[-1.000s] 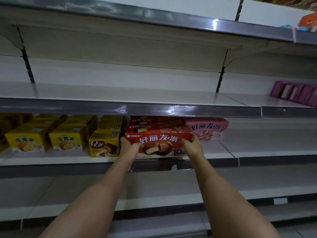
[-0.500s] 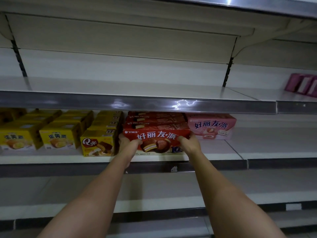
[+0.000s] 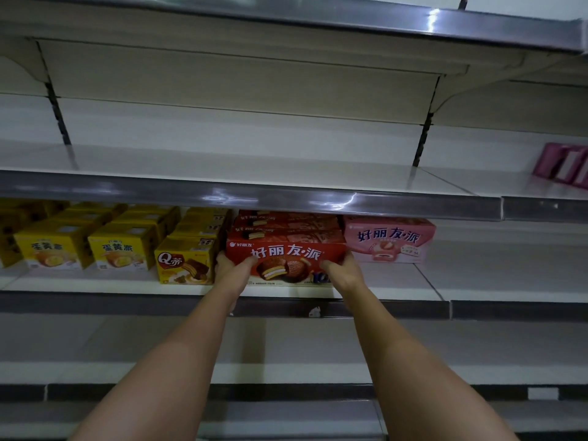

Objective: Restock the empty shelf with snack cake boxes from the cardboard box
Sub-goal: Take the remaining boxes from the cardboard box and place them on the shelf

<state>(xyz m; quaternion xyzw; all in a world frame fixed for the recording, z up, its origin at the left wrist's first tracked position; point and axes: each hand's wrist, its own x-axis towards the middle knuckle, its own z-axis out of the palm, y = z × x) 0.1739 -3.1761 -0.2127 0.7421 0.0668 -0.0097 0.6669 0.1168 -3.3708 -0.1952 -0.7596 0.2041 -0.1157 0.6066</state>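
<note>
A: Store shelving, white boards w/ metal edge strips. How far along?

B: Partway, I'd say. Middle shelf [image 3: 397, 283] has yellow egg-pie boxes [image 3: 122, 251], a Q-pie box [image 3: 184, 264], red choco-pie boxes stacked, one pink box [image 3: 389, 240].

A: Hands?

B: Left grip [image 3: 230, 270] & right grip [image 3: 342, 270] clamped on ends of the front red choco-pie box [image 3: 286, 257], at shelf front.

A: Left to do?

B: Plenty: right side bare, upper shelf [image 3: 254, 163] too. Cardboard box not in view.

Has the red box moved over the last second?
Cannot tell: the red box sits between the Q box and pink box as before; only the camera shifted.
</note>
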